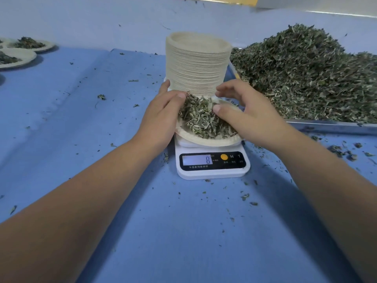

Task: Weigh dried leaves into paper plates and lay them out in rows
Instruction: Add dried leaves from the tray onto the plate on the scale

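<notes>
- A paper plate [204, 140] carrying a portion of dried leaves [202, 117] sat over the platform of the white scale [212, 170], its near rim overhanging and the plate appearing slightly tilted.
- The left hand [163, 117] held the plate's left edge: thumb on top at the leaves, the other fingers [165, 84] reaching round behind the rim.
- The right hand [244, 113] was at the plate's right side, thumb pressed into the leaves and fingers arched over the far rim. Whether it gripped the rim, pinched leaves or merely steadied could not be told.
- The display [196, 159] showed a single digit, possibly an 8; the reading was not clear.
- Supplies: a tall stack of plates [196, 66] stood directly behind the scale; a large heap of leaves [306, 74] filled the metal tray [330, 125] to the right.
- Completed work: filled plates [18, 56] lay touching one another at the far left of the blue surface [81, 119]; only a few were in view.
- Assessment: this portion looked weighed or near it, with placement outstanding. Judging by the stack and heap, most of the task lay ahead.
</notes>
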